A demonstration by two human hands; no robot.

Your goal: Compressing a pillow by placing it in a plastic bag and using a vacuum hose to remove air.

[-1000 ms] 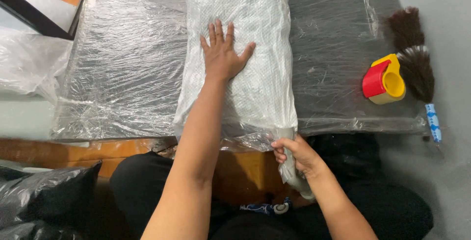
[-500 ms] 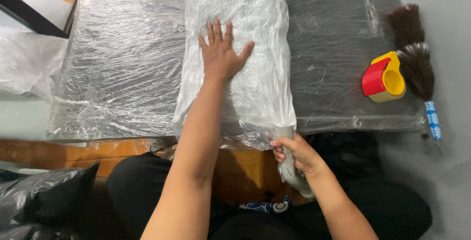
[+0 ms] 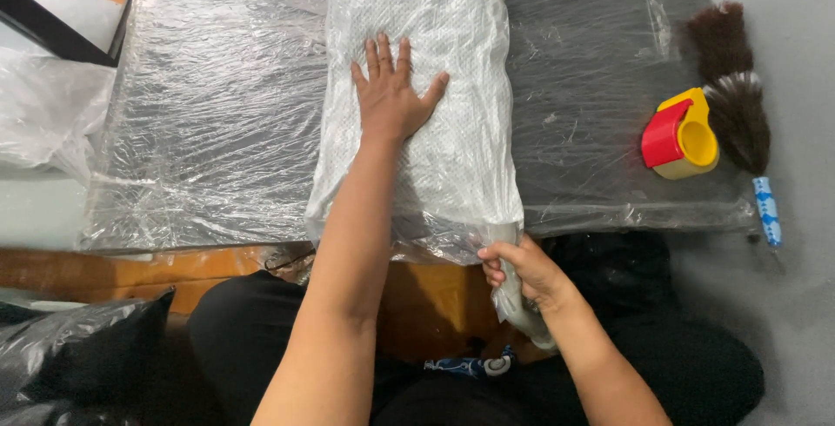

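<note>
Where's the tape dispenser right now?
In the head view, the red and yellow tape dispenser sits at the right, on the plastic-wrapped dark pad, just left of the feather duster.

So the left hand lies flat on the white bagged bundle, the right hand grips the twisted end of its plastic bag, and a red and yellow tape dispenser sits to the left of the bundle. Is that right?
Nearly. The tape dispenser sits to the right of the white bagged bundle, not the left, as the head view shows. The left hand does lie flat on it, and the right hand grips the twisted end of the bag.
</note>
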